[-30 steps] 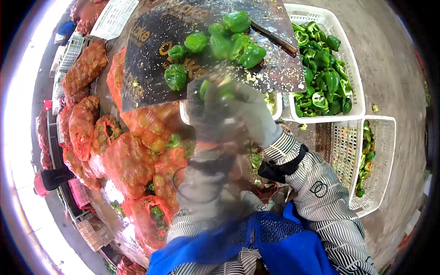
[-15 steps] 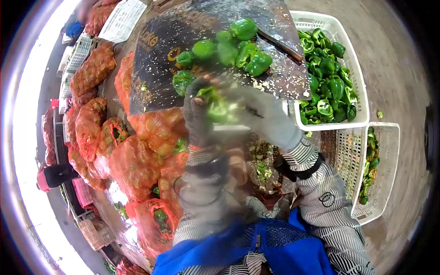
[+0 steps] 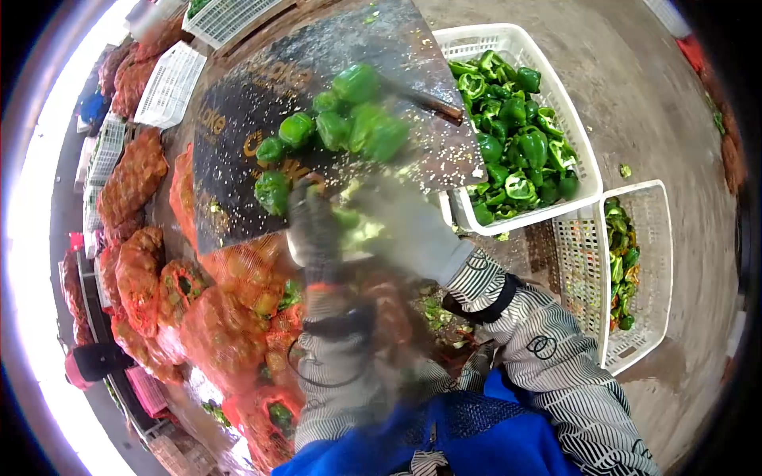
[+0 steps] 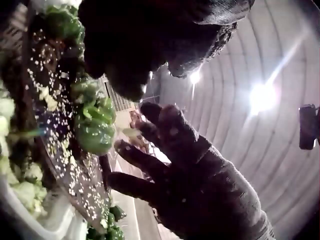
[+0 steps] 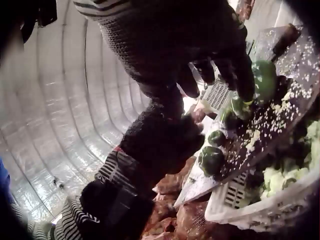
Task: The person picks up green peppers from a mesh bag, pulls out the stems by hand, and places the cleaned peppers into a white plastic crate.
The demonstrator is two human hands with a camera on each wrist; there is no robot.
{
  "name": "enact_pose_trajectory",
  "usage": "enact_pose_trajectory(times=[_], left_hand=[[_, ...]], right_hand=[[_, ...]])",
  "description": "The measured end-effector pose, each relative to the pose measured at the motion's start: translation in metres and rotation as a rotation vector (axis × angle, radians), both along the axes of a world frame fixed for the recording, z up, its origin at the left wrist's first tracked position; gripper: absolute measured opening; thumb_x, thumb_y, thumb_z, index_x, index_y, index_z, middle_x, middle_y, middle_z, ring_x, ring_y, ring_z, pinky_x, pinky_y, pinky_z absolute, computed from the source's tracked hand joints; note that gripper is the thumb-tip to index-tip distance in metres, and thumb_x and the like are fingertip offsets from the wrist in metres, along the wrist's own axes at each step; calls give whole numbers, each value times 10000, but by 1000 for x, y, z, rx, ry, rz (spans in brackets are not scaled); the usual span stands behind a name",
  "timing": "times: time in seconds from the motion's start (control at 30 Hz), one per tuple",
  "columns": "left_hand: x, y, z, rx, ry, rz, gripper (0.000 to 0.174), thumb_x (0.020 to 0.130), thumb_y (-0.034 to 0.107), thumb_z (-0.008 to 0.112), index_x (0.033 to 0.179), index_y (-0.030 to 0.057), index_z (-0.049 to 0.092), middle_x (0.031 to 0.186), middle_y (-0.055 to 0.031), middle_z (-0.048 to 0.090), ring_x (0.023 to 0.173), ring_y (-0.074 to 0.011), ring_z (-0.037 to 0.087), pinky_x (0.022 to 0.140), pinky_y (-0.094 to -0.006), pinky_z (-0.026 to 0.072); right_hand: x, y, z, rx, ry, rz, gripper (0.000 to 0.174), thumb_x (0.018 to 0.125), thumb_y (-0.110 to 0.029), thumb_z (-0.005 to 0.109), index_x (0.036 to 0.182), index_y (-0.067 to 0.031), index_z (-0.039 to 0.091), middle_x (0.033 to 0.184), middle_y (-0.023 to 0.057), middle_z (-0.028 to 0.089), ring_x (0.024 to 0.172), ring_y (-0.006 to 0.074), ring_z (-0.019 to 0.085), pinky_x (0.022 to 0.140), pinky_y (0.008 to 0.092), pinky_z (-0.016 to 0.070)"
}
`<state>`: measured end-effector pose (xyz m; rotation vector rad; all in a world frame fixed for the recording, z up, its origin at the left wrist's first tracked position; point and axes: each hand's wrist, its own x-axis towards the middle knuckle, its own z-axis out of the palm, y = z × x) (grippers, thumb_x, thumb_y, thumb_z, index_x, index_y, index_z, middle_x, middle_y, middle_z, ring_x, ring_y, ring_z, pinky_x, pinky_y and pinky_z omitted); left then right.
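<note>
In the head view my left hand (image 3: 315, 230), in a dark grey glove, is beside the near edge of the black board (image 3: 230, 166), fingers pointing away from me. My right hand (image 3: 409, 226), blurred in a lighter glove, hovers to its right. In the left wrist view the fingers of the right hand (image 4: 185, 175) are spread with nothing between them. The right wrist view shows the left hand (image 5: 162, 140) loosely curled; no pepper is visible in it. Whole green peppers (image 3: 296, 129) lie on the seed-strewn board with a knife (image 3: 435, 103) behind them.
A white crate (image 3: 589, 178) of cut green peppers stands right of the board, with another crate (image 3: 665, 262) of scraps nearer. A white container (image 5: 220, 212) with pale pepper pieces sits below the board's near edge. Red mesh sacks (image 3: 222, 333) fill the left side.
The green pepper pieces seen between my hands half a second ago are no longer clearly held. Both hands have parted slightly, and the head view has shifted, moving the board left in the picture.
</note>
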<state>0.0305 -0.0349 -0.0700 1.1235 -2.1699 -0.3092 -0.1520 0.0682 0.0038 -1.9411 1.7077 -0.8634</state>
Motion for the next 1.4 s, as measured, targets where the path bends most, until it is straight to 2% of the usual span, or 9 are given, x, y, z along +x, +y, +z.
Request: enact_pose_trajectory(times=[0.07, 0.4, 0.53, 0.73, 0.93, 1.03, 1.13, 1.2, 1.4], left_hand=[[-52, 42, 58, 998, 1058, -143, 546, 1018, 407, 464, 1442, 74, 377, 1310, -120, 544, 1016, -180, 606, 827, -323, 545], [-39, -3, 20, 92, -626, -77, 384, 913, 215, 620, 1282, 121, 571, 1398, -139, 506, 1315, -330, 444, 1119, -430, 344], [-19, 16, 1, 19, -450, -254, 278, 861, 233, 633, 1123, 139, 641, 1197, -122, 571, 1178, -322, 498, 1017, -476, 428], [-43, 36, -20, 838, -1036, 39, 379, 950, 387, 482, 1130, 93, 639, 1249, -169, 599, 1095, -332, 610, 932, -452, 502], [-35, 20, -29, 885, -1156, -435, 657, 946, 538, 401, 1394, 59, 439, 1366, -188, 539, 1226, -331, 556, 1042, -454, 432], [-49, 23, 27, 887, -961, -77, 794, 948, 662, 243, 1478, 81, 357, 1503, -178, 384, 1383, -375, 375, 1173, -506, 182], [7, -42, -213, 1066, -938, 876, 763, 930, 694, 256, 1443, 164, 448, 1548, -156, 316, 1432, -371, 279, 1168, -550, 165], [35, -20, -120, 780, -1085, -110, 675, 939, 645, 330, 1428, 201, 470, 1510, -143, 390, 1437, -373, 261, 1159, -565, 186], [0, -7, 40, 648, -510, 291, 359, 865, 383, 679, 1129, 140, 681, 1120, -113, 684, 980, -301, 662, 858, -407, 508]], right_hand=[[5, -5, -7, 38, -169, -45, 437, 843, -80, 637, 1262, -24, 522, 1296, 213, 483, 1082, 354, 594, 934, 398, 517], [-135, -26, -2, -220, -161, -717, 783, 855, -301, 698, 1498, -93, 301, 1544, 223, 249, 1371, 368, 378, 1140, 449, 325], [-123, -23, -15, 52, -94, -529, 506, 893, -212, 613, 1361, -54, 501, 1364, 204, 511, 1271, 358, 488, 1071, 414, 400], [-108, -25, -26, -7, 92, -375, 402, 891, -217, 591, 1267, -76, 563, 1279, 174, 563, 1146, 347, 573, 1007, 423, 439], [-101, -20, -23, 79, 67, -343, 395, 898, -223, 583, 1266, -80, 562, 1239, 172, 585, 1147, 343, 573, 996, 435, 445], [-92, -18, -21, 113, 225, -263, 303, 908, -222, 590, 1155, -47, 597, 1111, 174, 634, 1049, 307, 617, 904, 438, 491], [-71, -26, -11, 502, 168, -5, 308, 914, -249, 586, 1142, -49, 638, 1133, 173, 648, 1070, 332, 609, 950, 427, 460], [-52, -21, -47, 480, 198, 196, 272, 928, -261, 564, 1064, -50, 667, 1034, 162, 675, 972, 338, 641, 892, 433, 491], [-14, -36, -65, 992, 329, 319, 418, 977, -341, 471, 966, 3, 710, 1010, 199, 691, 953, 323, 681, 869, 439, 535]])
